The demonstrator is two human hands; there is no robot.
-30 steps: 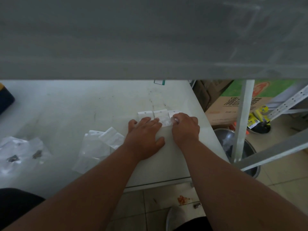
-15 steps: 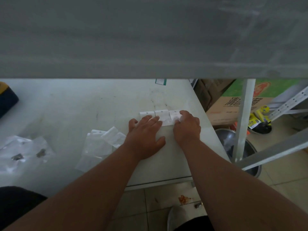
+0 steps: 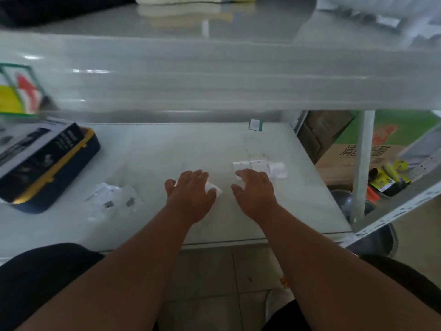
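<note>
The left grip [image 3: 191, 195] is palm down, fingers pretty much straight and together, sitting on top of a small clear bag [image 3: 214, 189]. One corner of the bag pokes out on the side facing the other hand. Nothing's pinched, the hand just rests there.

The right grip [image 3: 255, 191] is just beside it, fingers loose and a bit bent, not closed round anything. Right at its fingertips there's a row of three little white bags [image 3: 259, 165] lying side by side on the surface [image 3: 155, 158]. The closest bag seems to sit under the fingertips, but it's too blurry to say if they actually touch.

Out past the left grip's outer side, fairly near, is a loose pile of clear bags [image 3: 114, 199] with small dark bits inside. Further out that way there's a dark box with a yellow edge [image 3: 50, 163]. A pale shelf [image 3: 214, 80] runs above both grips. Beyond the right grip, past the surface edge, a metal bowl [image 3: 341, 199] sits down on the floor.
</note>
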